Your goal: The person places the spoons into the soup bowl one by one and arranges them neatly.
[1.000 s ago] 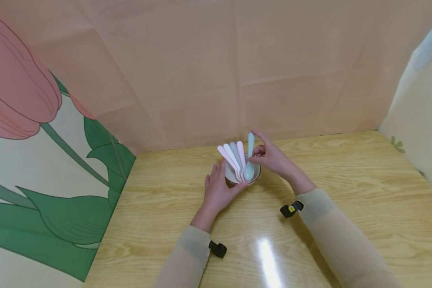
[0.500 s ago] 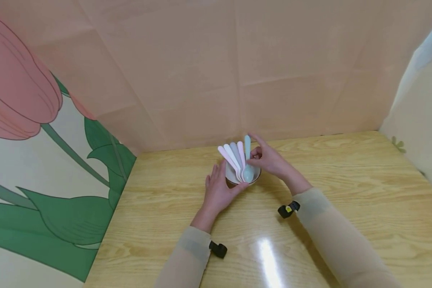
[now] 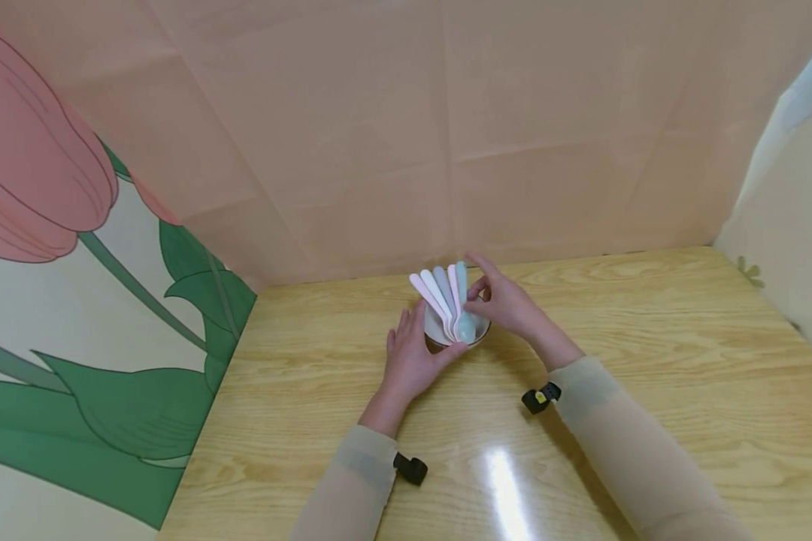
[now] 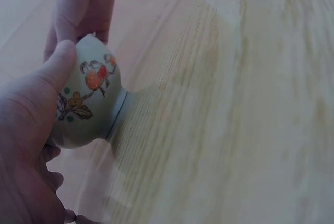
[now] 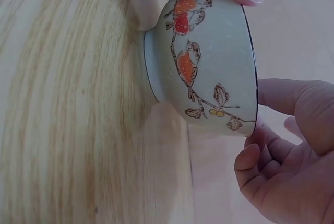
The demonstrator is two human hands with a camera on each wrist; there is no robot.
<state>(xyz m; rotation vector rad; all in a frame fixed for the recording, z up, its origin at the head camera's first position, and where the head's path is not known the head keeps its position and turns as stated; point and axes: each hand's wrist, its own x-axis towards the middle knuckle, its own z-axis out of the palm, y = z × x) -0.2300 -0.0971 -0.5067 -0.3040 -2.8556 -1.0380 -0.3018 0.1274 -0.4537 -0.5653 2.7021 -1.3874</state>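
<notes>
Now right hand (image 3: 504, 304) pinches blue spoon (image 3: 463, 304) in bowl (image 3: 440, 334); left hand (image 3: 409, 357) steadies bowl.

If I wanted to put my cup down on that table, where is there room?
The wooden table is bare right of the right hand, out to the white side wall. There is also bare wood left of the left hand, toward the flower panel. It is crowded at the middle back, where both hands close round the bowl of spoons.
</notes>
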